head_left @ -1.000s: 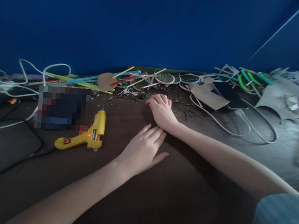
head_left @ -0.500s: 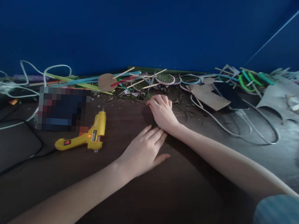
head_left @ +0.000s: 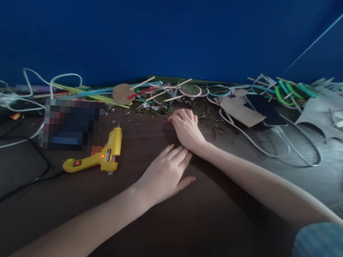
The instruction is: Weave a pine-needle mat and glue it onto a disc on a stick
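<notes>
My left grip [head_left: 164, 175] lies flat, seemingly empty, I cannot tell if my curled right grip [head_left: 187, 130] holds anything, clippings [head_left: 153, 111] lie beyond, the glue gun [head_left: 111, 155] sits leftward, and no work shows finished.

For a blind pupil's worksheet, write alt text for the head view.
A person's bare left hand and right hand rest close together on a dark tabletop, the right farther forward. A yellow glue gun lies to their left; craft scraps clutter the table's back along a blue wall.
</notes>
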Tool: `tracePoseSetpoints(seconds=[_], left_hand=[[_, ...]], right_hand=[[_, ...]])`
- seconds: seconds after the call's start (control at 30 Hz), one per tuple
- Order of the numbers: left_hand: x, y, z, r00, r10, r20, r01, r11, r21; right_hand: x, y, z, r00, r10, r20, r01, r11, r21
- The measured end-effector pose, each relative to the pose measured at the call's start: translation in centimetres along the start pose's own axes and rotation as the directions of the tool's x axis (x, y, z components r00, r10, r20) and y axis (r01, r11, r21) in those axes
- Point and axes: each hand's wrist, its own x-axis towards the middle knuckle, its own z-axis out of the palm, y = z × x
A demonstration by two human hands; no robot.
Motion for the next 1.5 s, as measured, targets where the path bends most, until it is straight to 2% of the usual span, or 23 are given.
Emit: tracePoseSetpoints(seconds=[0.2,1.5], left_hand=[[0.12,0.12,-0.10,1.000,-0.010,0.019,0.010,1.000,-0.003],[0.06,0.12,0.07,1.000,-0.002,0.003,0.002,1.000,0.022]], right_hand=[[0.07,0.03,0.09,1.000,-0.029,0.010,0.029,1.000,0.004],[0.04,-0.01,0.18,1.000,-0.015,-0.003,0.015,1.000,0.016]])
